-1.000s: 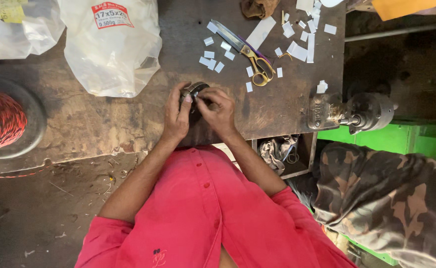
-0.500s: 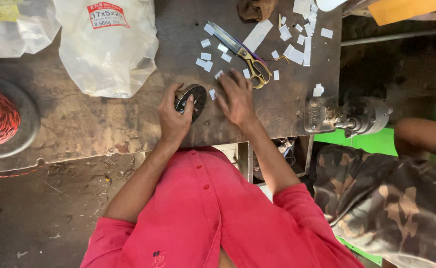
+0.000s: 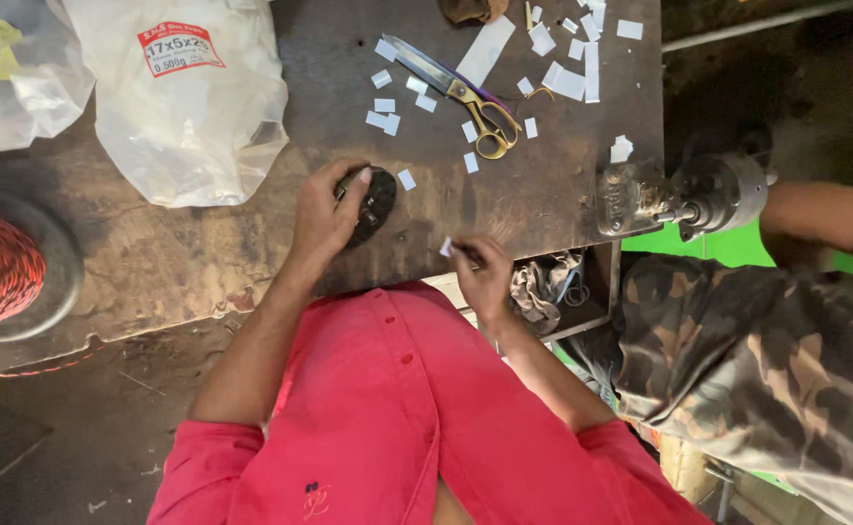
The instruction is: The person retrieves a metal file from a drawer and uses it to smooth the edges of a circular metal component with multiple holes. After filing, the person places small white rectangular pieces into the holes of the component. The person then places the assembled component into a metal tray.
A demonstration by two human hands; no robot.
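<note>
- The dark counter (image 3: 203,253) has paper bits and scissors (image 3: 460,89) on it.
- Your left hand (image 3: 324,214) grips a round black part (image 3: 373,202).
- Your right hand (image 3: 483,277) pinches what looks like a white paper bit (image 3: 446,247).

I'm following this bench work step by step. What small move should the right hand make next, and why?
Probably carry the small white slip pinched in the right hand over to the dark round part that the left hand steadies on the table; slip and part are apart now.
</note>
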